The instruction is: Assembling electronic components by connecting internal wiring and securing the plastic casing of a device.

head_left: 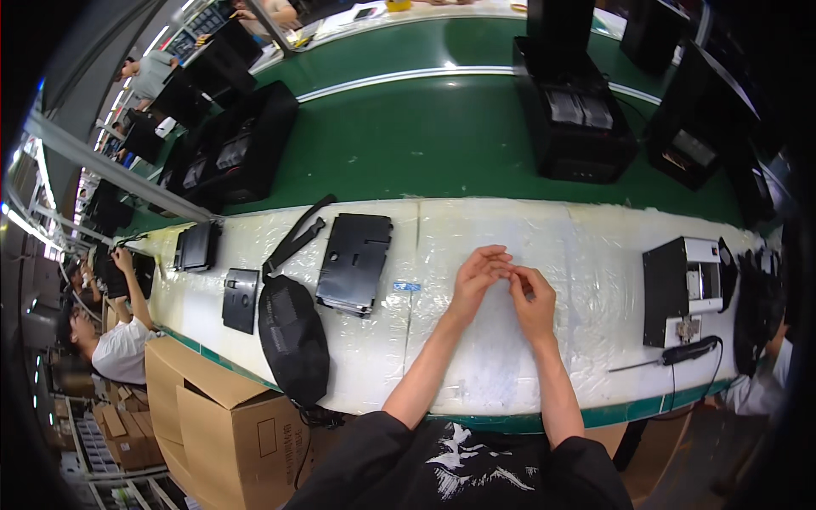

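The left hand (pixel 483 276) and the right hand (pixel 534 297) meet at the fingertips over the white surface (pixel 484 365). Their fingers are bent, and I cannot tell if they pinch something tiny. If they do, it could slip out and be hard to find on the shiny, wrinkly top.

Nearest to the left hand is a little blue strip (pixel 406 287), lying flat. Past it, farther left, lies a black panel (pixel 355 263). A careless left arm could bump the panel and scratch it.

The black bag (pixel 293 340) reaches the near edge, so a nudge might send it down toward the cardboard box (pixel 246 442).

On the right, the thin-tipped tool (pixel 690 351) has a cord (pixel 721 370) hanging low. A sleeve could catch that and yank the tool off.
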Available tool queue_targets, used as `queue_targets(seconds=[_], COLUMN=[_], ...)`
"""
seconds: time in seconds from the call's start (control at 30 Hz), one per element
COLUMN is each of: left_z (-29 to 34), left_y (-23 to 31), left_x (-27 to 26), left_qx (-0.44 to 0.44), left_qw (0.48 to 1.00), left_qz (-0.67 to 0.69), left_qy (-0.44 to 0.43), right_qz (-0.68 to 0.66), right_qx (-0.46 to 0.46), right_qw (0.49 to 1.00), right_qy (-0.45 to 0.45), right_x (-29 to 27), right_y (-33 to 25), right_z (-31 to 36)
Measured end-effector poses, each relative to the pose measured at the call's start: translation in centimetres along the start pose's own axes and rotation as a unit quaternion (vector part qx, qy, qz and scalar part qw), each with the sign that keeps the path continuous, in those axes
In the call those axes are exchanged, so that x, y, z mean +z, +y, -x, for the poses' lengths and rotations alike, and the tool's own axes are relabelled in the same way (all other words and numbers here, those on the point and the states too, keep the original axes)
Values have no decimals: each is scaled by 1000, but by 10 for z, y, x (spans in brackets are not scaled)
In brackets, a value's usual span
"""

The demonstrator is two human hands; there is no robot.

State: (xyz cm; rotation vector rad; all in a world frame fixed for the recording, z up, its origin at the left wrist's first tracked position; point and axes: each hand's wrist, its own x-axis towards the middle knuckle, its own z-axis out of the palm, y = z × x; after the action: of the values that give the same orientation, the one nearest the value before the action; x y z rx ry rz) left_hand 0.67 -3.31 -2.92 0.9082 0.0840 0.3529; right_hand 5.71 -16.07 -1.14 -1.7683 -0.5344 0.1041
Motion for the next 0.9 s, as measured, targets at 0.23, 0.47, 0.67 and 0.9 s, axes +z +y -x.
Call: queue_targets(seconds=[0.23,0.47,0.67,0.9], left_z=[1,-3,0,3], left_y=[-1,4,7,7], left_x=[-1,2,2,-1], left_qx=[-7,-10,-19,-18], left_qw=[1000,1000,999,999], left_qz=[20,16,32,18], left_qy=[-14,13,15,27], right_qz=[23,21,30,24], right_qx=[8,-19,-35,-31], right_qw=[1000,1000,999,999], right_qy=[9,11,14,-7], right_x=[0,3,0,-2], right_y=[3,5,2,0], right_z=[2,-2,0,5])
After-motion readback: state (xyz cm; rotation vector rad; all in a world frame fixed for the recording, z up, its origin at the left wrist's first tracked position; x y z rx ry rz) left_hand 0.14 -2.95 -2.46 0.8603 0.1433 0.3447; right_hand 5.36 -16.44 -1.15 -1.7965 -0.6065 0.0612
